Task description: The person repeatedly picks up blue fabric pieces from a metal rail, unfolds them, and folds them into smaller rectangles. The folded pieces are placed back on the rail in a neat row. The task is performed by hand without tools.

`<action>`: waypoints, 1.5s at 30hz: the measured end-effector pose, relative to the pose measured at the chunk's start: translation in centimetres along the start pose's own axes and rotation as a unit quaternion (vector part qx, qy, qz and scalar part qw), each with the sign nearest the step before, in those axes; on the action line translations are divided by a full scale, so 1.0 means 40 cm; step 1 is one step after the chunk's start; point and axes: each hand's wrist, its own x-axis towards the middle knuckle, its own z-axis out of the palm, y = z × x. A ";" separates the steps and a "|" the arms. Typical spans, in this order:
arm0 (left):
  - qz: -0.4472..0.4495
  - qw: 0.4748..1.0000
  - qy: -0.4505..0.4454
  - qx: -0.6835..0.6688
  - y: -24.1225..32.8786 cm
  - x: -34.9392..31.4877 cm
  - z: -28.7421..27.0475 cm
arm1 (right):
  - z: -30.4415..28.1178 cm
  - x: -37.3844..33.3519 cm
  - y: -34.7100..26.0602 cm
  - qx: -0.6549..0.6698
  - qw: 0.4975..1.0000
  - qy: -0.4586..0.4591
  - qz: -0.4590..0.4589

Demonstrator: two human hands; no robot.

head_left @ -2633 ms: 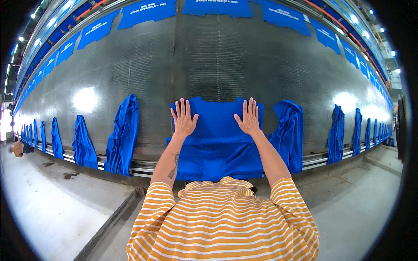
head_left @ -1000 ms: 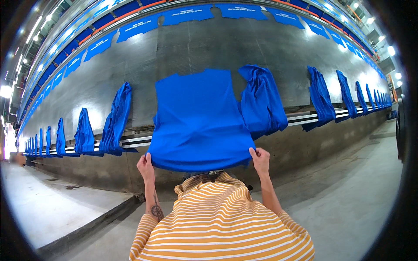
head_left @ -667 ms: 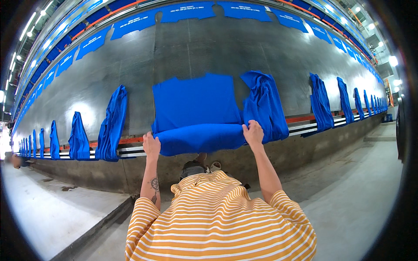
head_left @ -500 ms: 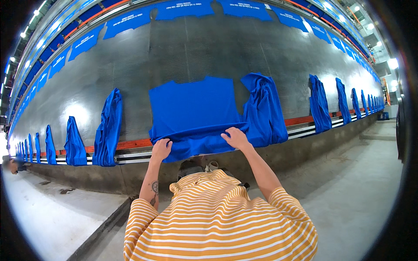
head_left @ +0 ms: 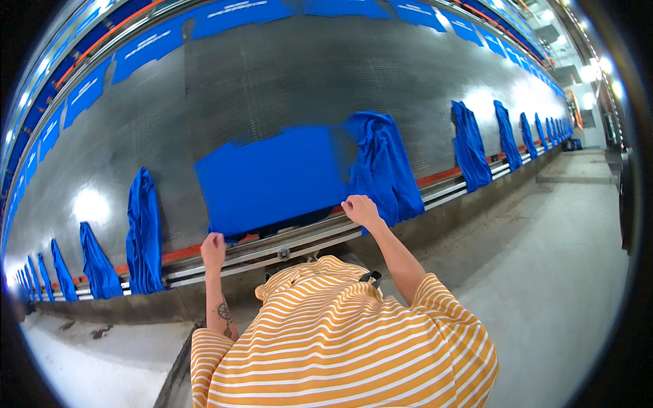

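Note:
A blue shirt [head_left: 272, 177] lies spread on the long dark table [head_left: 272, 81] in front of me, its upper part flat. The edge nearest me is drawn taut and slightly raised, with a dark gap under it. My left hand [head_left: 213, 251] is closed on the shirt's near left corner. At the near right corner my right hand [head_left: 361, 210] pinches the same edge, its fingers closed. Directly right of it another blue shirt [head_left: 386, 166] lies bunched lengthwise, hanging over the table's front edge.
Metal rails [head_left: 299, 243] and a red strip [head_left: 439, 176] run along the table's front edge. Several bunched blue garments hang over it on both sides, such as one at left [head_left: 143, 234]. Flat blue panels with white print [head_left: 235, 17] line the far edge.
The shirt's rolled, bunched near part has been straightened into a taut edge, uncovering the rails. My hands have gone from resting on the cloth to gripping its corners. The view has shifted and tilted.

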 end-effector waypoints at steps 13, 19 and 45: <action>0.155 0.977 -0.122 0.078 0.583 -0.086 0.484 | -0.152 0.098 0.418 -0.032 0.988 0.150 0.025; 0.043 0.988 -0.118 0.084 0.791 -0.165 0.778 | -0.309 0.088 0.556 0.120 0.968 0.204 -0.084; -0.284 0.672 -0.277 -0.626 0.816 -0.446 0.805 | -0.397 -0.217 1.050 0.740 0.633 -0.180 0.138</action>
